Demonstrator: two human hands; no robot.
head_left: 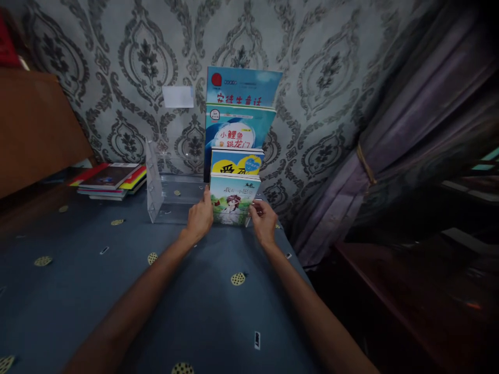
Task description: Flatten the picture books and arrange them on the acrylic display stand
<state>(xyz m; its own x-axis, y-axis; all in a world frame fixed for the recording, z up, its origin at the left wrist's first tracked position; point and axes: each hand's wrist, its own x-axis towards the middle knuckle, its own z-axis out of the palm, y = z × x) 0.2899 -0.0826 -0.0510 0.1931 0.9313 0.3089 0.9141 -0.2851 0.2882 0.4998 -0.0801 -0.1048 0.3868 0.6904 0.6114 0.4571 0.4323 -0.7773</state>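
Currently: both hands at a clear plastic tiered rack.
I see a pale green, cartoon-covered paper book upright in its front, three blue-toned books rising behind; right hand pinching its right edge, left hand touching its left, grip there I cannot tell.

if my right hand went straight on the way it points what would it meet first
Most likely the front book with the cartoon figure on its cover: the right hand is at its right edge, seemingly touching it, though depth makes contact hard to confirm.
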